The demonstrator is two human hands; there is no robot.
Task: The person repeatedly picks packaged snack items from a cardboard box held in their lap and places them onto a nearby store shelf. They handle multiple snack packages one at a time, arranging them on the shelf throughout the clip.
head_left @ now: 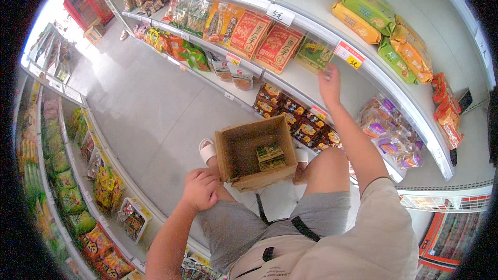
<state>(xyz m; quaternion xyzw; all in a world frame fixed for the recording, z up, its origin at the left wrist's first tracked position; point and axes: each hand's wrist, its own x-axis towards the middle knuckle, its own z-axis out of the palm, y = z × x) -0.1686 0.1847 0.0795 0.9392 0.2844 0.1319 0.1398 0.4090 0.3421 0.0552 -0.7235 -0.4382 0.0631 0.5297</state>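
My right hand [329, 84] reaches up to the shelf on the right, its fingers closed at the near corner of a green snack packet [314, 56]. That packet leans beside red-and-cream snack packets [279, 47]. Curled loosely, with nothing visible in it, my left hand [200, 189] rests on my left knee. Between my feet stands an open cardboard box [241, 176]. Several small green packets [270, 156] lie on its bottom, toward the right side.
Brown snack packs [298, 116] fill the shelf below my right hand; bagged purple-and-white snacks [391, 129] sit farther right. Green and orange packs [368, 11] lie on the shelf above. Another stocked shelf [67, 176] runs along the left. A red cabinet [88, 2] stands far off.
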